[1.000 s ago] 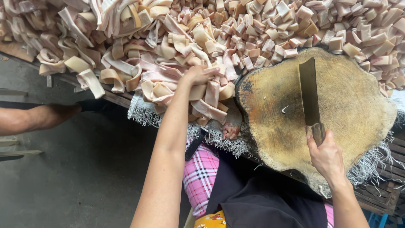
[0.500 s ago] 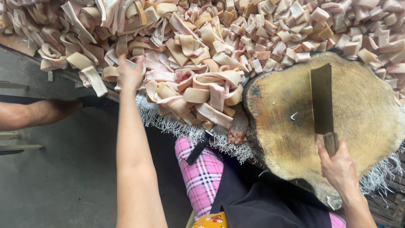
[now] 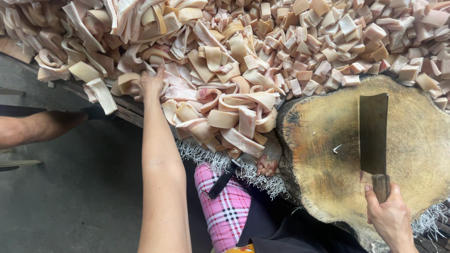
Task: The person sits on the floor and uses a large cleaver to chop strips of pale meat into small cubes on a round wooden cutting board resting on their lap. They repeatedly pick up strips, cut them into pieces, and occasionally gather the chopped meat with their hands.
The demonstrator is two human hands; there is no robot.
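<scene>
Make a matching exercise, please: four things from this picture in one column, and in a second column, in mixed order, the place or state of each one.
Things:
1. left hand
2. right hand
3. cleaver
4. small cut pieces

Places or states:
A. lies flat on the round wooden block
B. holds the cleaver's handle at the block's near edge
C. heaped beyond the block, top right
D. reaches into the long strips, left of the block

Pairs: 1-D, 2-B, 3-A, 4-C
</scene>
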